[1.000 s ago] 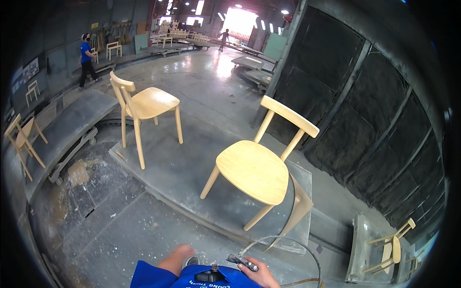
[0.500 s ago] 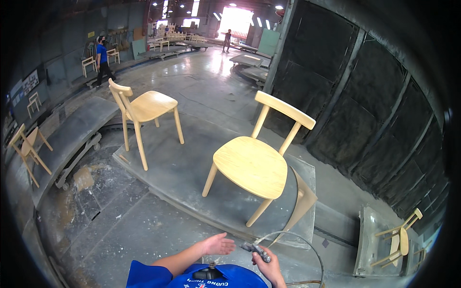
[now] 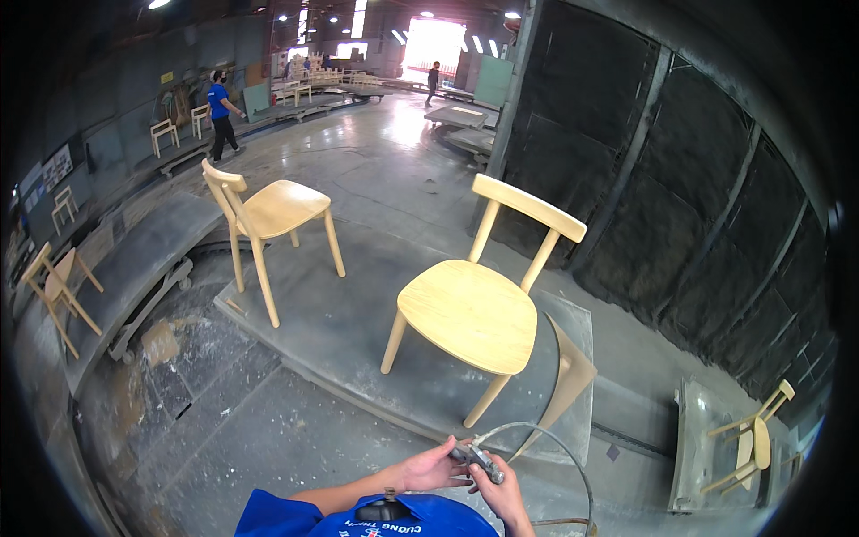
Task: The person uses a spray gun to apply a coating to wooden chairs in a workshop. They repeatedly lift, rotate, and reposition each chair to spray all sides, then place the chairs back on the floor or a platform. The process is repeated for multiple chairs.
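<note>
Low in the view, my right hand (image 3: pixel 501 494) is closed round a small grey metal spray gun (image 3: pixel 480 460). A thin hose (image 3: pixel 569 449) loops from it to the right. My left hand (image 3: pixel 429 467) meets the front end of the gun, its thumb and fingers closed about it; the exact fingertip contact is partly hidden. Just beyond my hands, a pale wooden chair (image 3: pixel 469 313) stands upright on a dark grey platform (image 3: pixel 358 349). A second wooden chair (image 3: pixel 283 209) stands on the platform farther left, turned sideways. Neither hand touches a chair.
A curved brown piece (image 3: pixel 569 369) lies along the platform's right edge. Dark wall panels (image 3: pixel 662 170) rise at right. More chairs stand on platforms at far left (image 3: pixel 61 288) and lower right (image 3: pixel 753 443). One person in blue (image 3: pixel 220 112) and another person (image 3: pixel 433 82) are farther back.
My left hand has moved right and closed on the front of the spray gun; before, it was held flat and apart from it. The two distant people have shifted to the right in view.
</note>
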Demonstrator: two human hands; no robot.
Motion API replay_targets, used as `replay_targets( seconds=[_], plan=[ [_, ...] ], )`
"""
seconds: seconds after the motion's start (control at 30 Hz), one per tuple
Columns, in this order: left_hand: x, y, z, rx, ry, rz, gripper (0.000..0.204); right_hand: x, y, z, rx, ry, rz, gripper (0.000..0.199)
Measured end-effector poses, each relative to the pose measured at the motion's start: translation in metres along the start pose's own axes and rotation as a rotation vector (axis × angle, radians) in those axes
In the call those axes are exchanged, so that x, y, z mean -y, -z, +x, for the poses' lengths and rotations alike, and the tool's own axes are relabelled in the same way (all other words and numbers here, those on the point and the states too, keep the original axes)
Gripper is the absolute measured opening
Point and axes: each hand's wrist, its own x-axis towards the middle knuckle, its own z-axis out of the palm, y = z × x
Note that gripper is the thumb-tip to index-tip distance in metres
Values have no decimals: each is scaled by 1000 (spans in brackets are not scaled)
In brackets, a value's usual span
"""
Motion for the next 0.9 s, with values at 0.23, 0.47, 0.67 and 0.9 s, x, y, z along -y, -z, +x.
replay_targets(
  seconds=[0.23, 0.47, 0.67, 0.9],
  plan=[
    [-8, 3, -13, -66, -84, 96, 70, -8, -5, 8, 97, -70, -265, 41],
    [-14, 16, -21, -16, -83, 119, 74, -20, -2, 17, 283, -96, -113, 45],
    [-18, 13, -24, -11, -48, 116, 73, -18, -7, 18, 281, -119, 25, 45],
    [-23, 10, -18, -127, 99, 79, 79, -9, 17, 19, 237, -281, -93, 44]
  ],
)
